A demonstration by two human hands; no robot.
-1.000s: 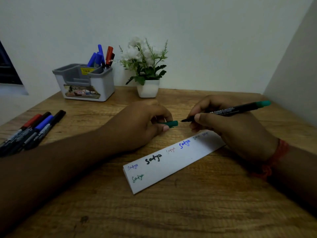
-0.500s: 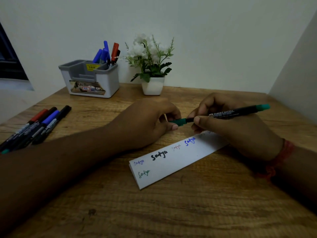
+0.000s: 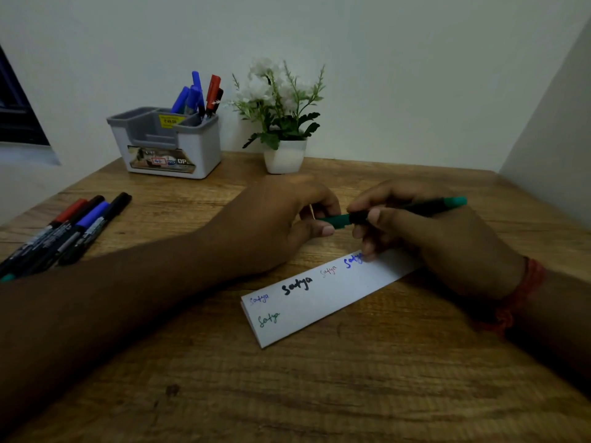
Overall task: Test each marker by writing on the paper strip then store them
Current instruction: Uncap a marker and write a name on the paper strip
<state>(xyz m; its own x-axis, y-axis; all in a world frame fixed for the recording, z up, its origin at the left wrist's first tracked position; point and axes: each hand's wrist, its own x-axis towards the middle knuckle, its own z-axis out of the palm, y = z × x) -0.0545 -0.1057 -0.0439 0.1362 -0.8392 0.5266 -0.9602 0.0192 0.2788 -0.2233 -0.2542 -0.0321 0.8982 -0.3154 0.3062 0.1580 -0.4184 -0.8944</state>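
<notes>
A green marker (image 3: pixel 425 207) lies level above the table, gripped by my right hand (image 3: pixel 425 238) around its black barrel. My left hand (image 3: pixel 271 225) pinches the green cap (image 3: pixel 335 220), which sits on the marker's tip. Below both hands a white paper strip (image 3: pixel 319 302) lies slanted on the wood, with several coloured written words on it; my right hand hides its far end. Several markers (image 3: pixel 73 231) lie together at the left table edge. A grey and white holder (image 3: pixel 169 145) at the back holds blue, red and black markers (image 3: pixel 200 97).
A small white pot of white flowers (image 3: pixel 283 123) stands just right of the holder by the wall. A side wall borders the wooden table (image 3: pixel 351 394) on the right. A dark window shows at the far left.
The green cap in my left hand was apart from the tip a second ago; the marker and cap have come together and the cap now sits on the tip.
</notes>
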